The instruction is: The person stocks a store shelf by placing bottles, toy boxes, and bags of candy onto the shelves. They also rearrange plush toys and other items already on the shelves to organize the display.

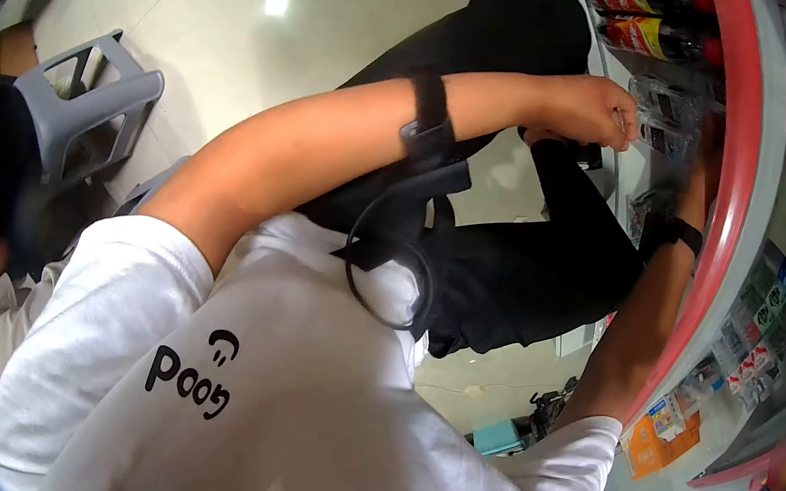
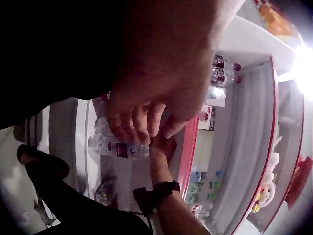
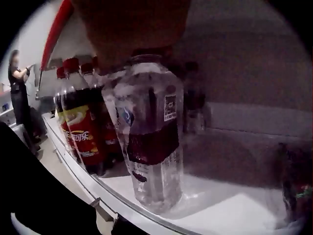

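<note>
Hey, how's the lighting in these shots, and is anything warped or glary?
Head view: the red shelf edge looks bowed, corners are black, a glare spot sits on the floor; left wrist view: a light is blown out at right, the left hand in shade; right wrist view: dim, the right hand dark above the clear bottle.

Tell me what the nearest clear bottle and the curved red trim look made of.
The clear bottle looks like glossy, thin plastic: see-through, faintly ridged walls. The red trim looks smooth and shiny, catching light along its curve; plastic or painted metal, can't tell which.
</note>
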{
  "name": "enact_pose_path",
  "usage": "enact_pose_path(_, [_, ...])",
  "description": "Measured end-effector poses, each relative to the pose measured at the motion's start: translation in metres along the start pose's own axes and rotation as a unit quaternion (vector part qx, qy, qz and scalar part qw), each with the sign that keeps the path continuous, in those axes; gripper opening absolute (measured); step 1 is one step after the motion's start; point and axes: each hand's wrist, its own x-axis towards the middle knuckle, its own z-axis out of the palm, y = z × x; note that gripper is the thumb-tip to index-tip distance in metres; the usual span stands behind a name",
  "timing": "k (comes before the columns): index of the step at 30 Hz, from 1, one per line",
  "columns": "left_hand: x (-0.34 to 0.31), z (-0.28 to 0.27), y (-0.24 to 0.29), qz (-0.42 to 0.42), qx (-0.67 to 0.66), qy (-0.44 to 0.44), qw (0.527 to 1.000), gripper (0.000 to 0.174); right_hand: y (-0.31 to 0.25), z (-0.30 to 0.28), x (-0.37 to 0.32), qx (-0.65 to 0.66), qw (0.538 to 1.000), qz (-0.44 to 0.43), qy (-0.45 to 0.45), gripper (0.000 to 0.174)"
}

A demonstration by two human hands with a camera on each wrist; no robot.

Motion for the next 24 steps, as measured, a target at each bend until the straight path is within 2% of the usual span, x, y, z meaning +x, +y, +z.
enact_pose_path(4, [0.001,0.001,0.002,0.028,0.022,0.008,0.999,0.025,0.005,0.010,0.010,0.009,1.000,0.005,-0.005,0.038])
enact_pose_path(7, [0.003,0.001,0.001,0.028,0.021,0.006,0.999,0.023,0.012,0.007,0.013,0.011,0.998,-0.056,0.021,0.043])
enact_pose_path(10, [0.003,0.000,0.000,0.045,0.057,0.019,0.997,0.024,-0.001,-0.006,0.015,-0.039,0.998,-0.010,-0.052,0.048])
enact_pose_path(13, [0.001,0.001,-0.001,0.002,0.036,0.010,0.999,0.025,-0.018,-0.010,0.004,-0.063,0.992,0.016,-0.109,0.052])
enact_pose_path(14, [-0.001,0.003,0.000,-0.006,-0.026,0.030,0.999,0.022,-0.018,-0.010,0.002,-0.050,0.990,0.029,-0.132,0.051])
enact_pose_path(15, [0.000,0.004,-0.001,-0.004,-0.027,0.033,0.999,0.022,-0.010,-0.007,0.000,-0.038,0.987,0.042,-0.152,0.051])
enact_pose_path(16, [0.000,0.004,-0.002,0.011,-0.015,0.037,0.999,0.023,0.029,0.015,-0.016,0.236,0.954,0.134,-0.127,0.048])
enact_pose_path(20, [0.006,0.002,-0.009,0.044,0.033,0.012,0.998,0.028,0.031,0.009,-0.040,0.139,0.959,0.164,-0.183,0.053])
enact_pose_path(21, [0.002,0.000,-0.005,0.045,0.031,0.012,0.998,0.028,0.029,0.006,-0.044,0.266,0.901,0.272,-0.209,0.052])
enact_pose_path(22, [0.000,-0.001,0.000,0.025,0.016,0.008,1.000,0.028,0.028,0.002,-0.045,0.384,0.815,0.370,-0.229,0.051])
enact_pose_path(23, [-0.004,-0.002,0.004,0.004,-0.001,0.004,1.000,0.028,0.027,-0.002,-0.049,0.380,0.816,0.369,-0.232,0.051])
enact_pose_path(24, [-0.004,-0.001,0.004,0.006,-0.007,0.006,1.000,0.028,-0.010,-0.020,-0.049,0.404,0.758,0.479,-0.182,0.049])
